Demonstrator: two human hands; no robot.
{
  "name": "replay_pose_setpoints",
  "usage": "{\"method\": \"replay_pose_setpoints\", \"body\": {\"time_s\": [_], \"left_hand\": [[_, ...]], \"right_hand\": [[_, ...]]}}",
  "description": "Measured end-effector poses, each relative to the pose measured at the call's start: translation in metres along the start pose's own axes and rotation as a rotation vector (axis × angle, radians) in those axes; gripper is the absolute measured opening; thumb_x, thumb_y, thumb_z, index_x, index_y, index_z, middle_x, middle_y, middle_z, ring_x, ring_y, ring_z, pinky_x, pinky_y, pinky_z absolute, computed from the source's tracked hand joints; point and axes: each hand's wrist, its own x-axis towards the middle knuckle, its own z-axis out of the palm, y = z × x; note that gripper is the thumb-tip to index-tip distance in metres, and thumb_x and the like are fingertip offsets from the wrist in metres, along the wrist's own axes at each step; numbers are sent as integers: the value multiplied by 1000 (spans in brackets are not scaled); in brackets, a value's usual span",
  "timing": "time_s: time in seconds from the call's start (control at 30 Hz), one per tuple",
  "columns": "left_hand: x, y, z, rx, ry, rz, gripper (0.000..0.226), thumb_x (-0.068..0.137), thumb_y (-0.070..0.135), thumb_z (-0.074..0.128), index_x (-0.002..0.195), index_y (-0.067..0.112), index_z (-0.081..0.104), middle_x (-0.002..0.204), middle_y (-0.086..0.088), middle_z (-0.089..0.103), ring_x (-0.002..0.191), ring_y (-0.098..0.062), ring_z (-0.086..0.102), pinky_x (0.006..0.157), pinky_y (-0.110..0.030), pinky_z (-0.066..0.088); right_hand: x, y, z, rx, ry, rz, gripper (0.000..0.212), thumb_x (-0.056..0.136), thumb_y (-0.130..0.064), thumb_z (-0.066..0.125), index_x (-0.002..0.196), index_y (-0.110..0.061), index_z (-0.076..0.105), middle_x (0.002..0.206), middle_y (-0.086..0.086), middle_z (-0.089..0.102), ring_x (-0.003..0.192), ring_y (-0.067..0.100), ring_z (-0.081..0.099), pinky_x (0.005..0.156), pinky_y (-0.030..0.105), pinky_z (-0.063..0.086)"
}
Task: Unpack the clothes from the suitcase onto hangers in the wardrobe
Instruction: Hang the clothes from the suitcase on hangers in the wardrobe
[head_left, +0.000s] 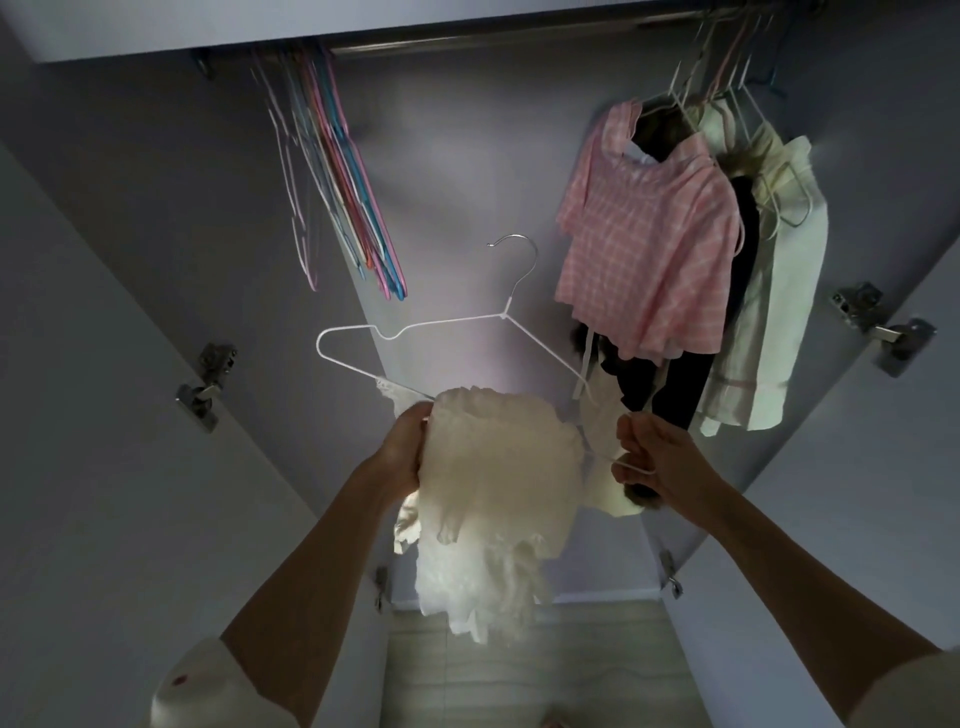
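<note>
Item: cream ruffled garment (498, 467), bunched, held before the open wardrobe (130, 182), centre of view. Left hand (408, 449), at 9 o'clock of it, fingers curled into the cloth. Right hand (652, 457), at 3 o'clock, pinching a thin strap and one end of the white wire hanger (415, 332). Hook free of the rail (493, 39). Empty coloured hangers (337, 171) at 11 o'clock; pink checked top (649, 244) hung at 1 o'clock.

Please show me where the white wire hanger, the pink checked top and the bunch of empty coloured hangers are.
white wire hanger (511, 301): head view, on its neck below the hook.
pink checked top (649, 244): head view, on the middle of the fabric.
empty coloured hangers (337, 171): head view, mid-bunch.
</note>
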Motion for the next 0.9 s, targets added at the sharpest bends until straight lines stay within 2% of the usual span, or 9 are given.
{"method": "replay_pose_setpoints", "body": {"time_s": [0.07, 0.2, 0.4, 0.47, 0.53, 0.63, 0.7, 0.77, 0.9], "left_hand": [[-3, 8, -4, 30, -5, 40, 45, 89, 26, 42, 54, 15, 67, 47, 1, 60, 44, -12, 55, 50, -21, 43], [-16, 27, -1, 251, -21, 112, 24, 93, 26, 48, 88, 14, 68, 70, 1, 71, 68, -14, 66, 73, -26, 50], [-26, 59, 16, 913, 382, 392, 46, 95, 37, 46, 95, -5, 65, 95, -25, 63, 93, -32, 59, 79, -30, 40], [-23, 67, 20, 837, 411, 427, 49, 96, 39, 43, 99, -6, 64, 102, -29, 63, 100, -37, 60, 87, -34, 44], [-17, 70, 22, 544, 381, 393, 46, 95, 41, 44, 105, -1, 62, 101, -22, 64, 95, -34, 61, 91, -40, 47], [-10, 71, 18, 292, 415, 306, 43, 96, 38, 41, 113, 3, 58, 96, -13, 61, 88, -28, 58, 80, -35, 49], [-6, 72, 11, 278, 486, 336, 39, 97, 32, 42, 117, 3, 56, 101, -12, 58, 90, -26, 54, 79, -32, 46], [-1, 72, 4, 327, 510, 404, 34, 95, 23, 46, 117, -2, 56, 104, -13, 58, 97, -29, 56, 82, -30, 42], [8, 75, 4, 896, 671, 369, 43, 91, 27, 47, 129, 5, 45, 130, -20, 48, 124, -35, 44, 104, -40, 33]], "right_hand": [[2, 0, 1, -38, -21, -36, 32, 100, -18, 32, 75, -10, 50, 67, 7, 39, 41, 10, 53, 51, 26, 45], [1, -3, 3, -112, -83, -54, 35, 101, -13, 30, 69, -8, 44, 60, 2, 33, 38, 9, 46, 54, 29, 33], [4, -1, 3, -206, -41, -73, 34, 100, -9, 31, 69, -6, 44, 59, 3, 33, 40, 12, 49, 53, 29, 39], [4, 0, 1, -238, -68, -63, 34, 100, -11, 32, 70, -6, 46, 59, 3, 35, 41, 12, 51, 54, 30, 42], [3, 2, 0, -244, -101, -46, 34, 100, -13, 33, 69, -7, 47, 57, 2, 36, 41, 12, 52, 55, 30, 43], [-2, 1, -5, -165, -120, -17, 35, 101, -18, 31, 70, -9, 46, 52, -4, 40, 40, 11, 51, 43, 20, 39], [-4, -2, -10, -107, -99, -17, 36, 101, -19, 31, 69, -10, 46, 52, -5, 42, 44, 14, 51, 48, 24, 38], [-4, -5, -13, -36, -83, -15, 35, 100, -19, 31, 72, -10, 49, 52, -6, 45, 46, 15, 52, 57, 29, 36], [-6, -19, -8, 57, -81, -46, 33, 100, -19, 30, 75, -8, 50, 49, -8, 46, 42, 9, 50, 62, 31, 36]]}}
